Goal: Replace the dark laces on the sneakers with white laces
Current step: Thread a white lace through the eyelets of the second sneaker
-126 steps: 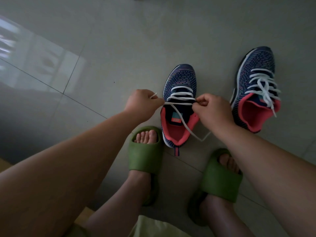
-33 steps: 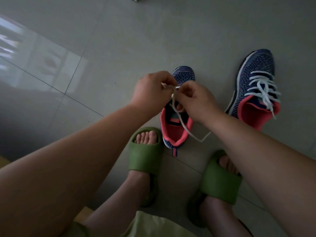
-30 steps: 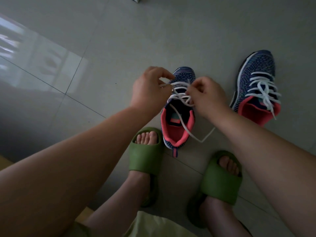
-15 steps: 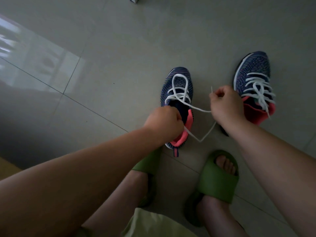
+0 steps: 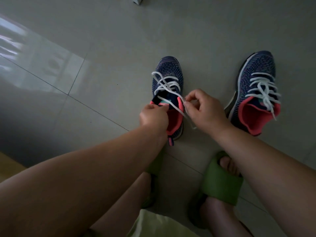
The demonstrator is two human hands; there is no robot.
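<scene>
Head view, left sneaker [image 5: 168, 94]: it stands at 12 o'clock from our knees, toe pointing away, with the white lace [image 5: 165, 84] crossed through the lower eyelets and slack at the top.
Head view, left hand [image 5: 153, 116]: at the collar's 9 o'clock side, fingers curled onto the tongue edge; we judge it grips the shoe to steady it, though the fingertips are partly hidden.
Head view, right hand [image 5: 204, 110]: at the collar's 3 o'clock side, thumb and forefinger pinching the free strand of lace.
Head view, right sneaker [image 5: 256, 93]: well apart at 2 o'clock, already fully laced in white.
Head view, surroundings: grey tiled floor [image 5: 102, 48]; green slippers [image 5: 222, 183] at 6 o'clock.
Change: half a second ago our right hand was pulling the strand out wide toward 3 o'clock; it has come back in beside the collar, and our left hand has shifted up to the tongue.
Meaning: we judge that pull finished and the next upper eyelet is being lined up; no dark lace is in sight, so only the top rows and a knot seem to remain.
</scene>
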